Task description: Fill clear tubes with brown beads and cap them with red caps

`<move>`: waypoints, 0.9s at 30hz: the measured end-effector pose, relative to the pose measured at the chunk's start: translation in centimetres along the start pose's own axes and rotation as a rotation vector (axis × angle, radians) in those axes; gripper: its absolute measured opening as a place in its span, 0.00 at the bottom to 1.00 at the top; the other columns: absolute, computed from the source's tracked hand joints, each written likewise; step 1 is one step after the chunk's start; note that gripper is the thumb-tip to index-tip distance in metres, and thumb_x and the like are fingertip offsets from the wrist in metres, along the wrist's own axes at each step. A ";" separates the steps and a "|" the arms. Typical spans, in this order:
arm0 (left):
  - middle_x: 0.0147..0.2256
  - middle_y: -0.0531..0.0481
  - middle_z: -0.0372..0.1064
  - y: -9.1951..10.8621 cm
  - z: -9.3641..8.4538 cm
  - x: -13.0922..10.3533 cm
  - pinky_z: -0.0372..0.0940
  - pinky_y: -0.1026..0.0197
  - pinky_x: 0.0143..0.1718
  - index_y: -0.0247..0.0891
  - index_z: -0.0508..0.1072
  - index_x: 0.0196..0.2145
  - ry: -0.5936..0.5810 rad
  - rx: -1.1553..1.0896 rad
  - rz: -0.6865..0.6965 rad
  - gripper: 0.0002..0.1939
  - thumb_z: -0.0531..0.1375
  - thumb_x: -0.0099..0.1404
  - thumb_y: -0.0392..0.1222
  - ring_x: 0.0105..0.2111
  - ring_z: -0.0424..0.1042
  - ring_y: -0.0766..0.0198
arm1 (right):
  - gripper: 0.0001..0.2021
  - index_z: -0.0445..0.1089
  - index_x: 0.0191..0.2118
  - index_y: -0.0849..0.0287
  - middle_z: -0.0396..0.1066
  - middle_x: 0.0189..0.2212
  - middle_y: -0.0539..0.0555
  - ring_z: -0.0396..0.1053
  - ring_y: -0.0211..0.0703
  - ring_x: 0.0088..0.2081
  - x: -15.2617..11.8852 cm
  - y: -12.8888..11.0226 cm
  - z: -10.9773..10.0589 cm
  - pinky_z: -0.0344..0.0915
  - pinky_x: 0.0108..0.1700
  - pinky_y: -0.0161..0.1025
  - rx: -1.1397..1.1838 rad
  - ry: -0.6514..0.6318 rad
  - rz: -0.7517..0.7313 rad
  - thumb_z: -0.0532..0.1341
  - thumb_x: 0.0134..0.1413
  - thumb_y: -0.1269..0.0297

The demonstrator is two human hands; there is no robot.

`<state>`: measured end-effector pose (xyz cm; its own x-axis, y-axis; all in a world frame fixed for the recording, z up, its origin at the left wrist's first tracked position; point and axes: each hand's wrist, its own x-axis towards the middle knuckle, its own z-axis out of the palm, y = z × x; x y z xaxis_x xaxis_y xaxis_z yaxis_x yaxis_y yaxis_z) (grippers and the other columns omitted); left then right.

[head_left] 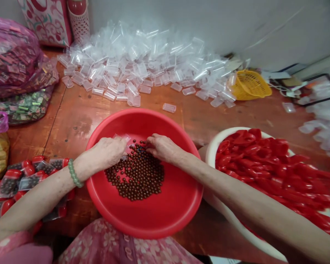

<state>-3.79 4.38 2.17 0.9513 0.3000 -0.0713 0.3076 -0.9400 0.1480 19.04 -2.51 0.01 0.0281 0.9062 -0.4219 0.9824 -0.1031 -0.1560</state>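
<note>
A red basin [176, 205] stands before me with many small round brown beads [143, 176] in its bottom. Inside it, my left hand [110, 152], a green bead bracelet on its wrist, is closed around a clear plastic container [127, 138]; most of that container is hidden by the fingers. My right hand [163, 147] reaches in from the other side. Its fingers are curled down at the far edge of the beads, and whatever they pinch is hidden. A few bluish bits lie among the beads by its fingertips.
Clear plastic containers [143, 66] are heaped along the wall, near a yellow basket [250, 86]. At right, a white tub [213, 146] holds red plastic parts [253, 157]. Filled red-capped containers [30, 179] lie at left, below bags of small packets [13, 62].
</note>
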 end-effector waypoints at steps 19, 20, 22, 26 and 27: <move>0.35 0.38 0.75 0.1 -0.8 1.0 0.65 0.59 0.34 0.28 0.74 0.38 -0.189 0.022 -0.104 0.11 0.51 0.68 0.30 0.36 0.77 0.55 | 0.05 0.71 0.31 0.60 0.73 0.28 0.53 0.72 0.41 0.31 3.6 -0.4 0.8 0.69 0.39 0.39 0.546 0.028 0.001 0.59 0.56 0.69; 0.35 0.38 0.75 0.2 -1.0 1.0 0.65 0.59 0.34 0.29 0.74 0.38 -0.204 0.025 -0.102 0.11 0.51 0.68 0.29 0.37 0.77 0.55 | 0.05 0.70 0.30 0.60 0.72 0.25 0.52 0.71 0.39 0.28 3.4 -0.3 0.9 0.69 0.35 0.37 0.594 -0.046 0.009 0.59 0.55 0.69; 0.34 0.38 0.75 0.3 -1.3 0.9 0.64 0.59 0.33 0.28 0.74 0.38 -0.223 0.044 -0.102 0.11 0.51 0.67 0.28 0.36 0.77 0.55 | 0.04 0.69 0.28 0.60 0.71 0.23 0.49 0.70 0.36 0.25 2.9 -0.2 1.0 0.69 0.32 0.35 0.678 -0.183 0.017 0.60 0.54 0.70; 0.36 0.38 0.75 0.4 -1.2 1.1 0.62 0.59 0.32 0.28 0.73 0.40 -0.218 0.082 -0.103 0.12 0.50 0.68 0.28 0.37 0.76 0.55 | 0.05 0.69 0.25 0.60 0.69 0.21 0.46 0.68 0.33 0.24 1.8 -0.7 1.5 0.68 0.32 0.33 0.784 -0.392 0.008 0.64 0.48 0.70; 0.37 0.38 0.75 0.4 -1.1 1.1 0.62 0.59 0.32 0.28 0.73 0.41 -0.227 0.081 -0.106 0.13 0.50 0.68 0.28 0.37 0.76 0.55 | 0.06 0.69 0.24 0.60 0.69 0.20 0.46 0.67 0.33 0.23 1.4 -0.9 1.8 0.67 0.31 0.32 0.798 -0.431 0.009 0.65 0.47 0.70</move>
<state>-2.57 4.50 3.27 0.8817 0.3617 -0.3029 0.3935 -0.9180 0.0493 17.89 -1.85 -2.02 -0.1942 0.6883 -0.6989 0.5580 -0.5085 -0.6558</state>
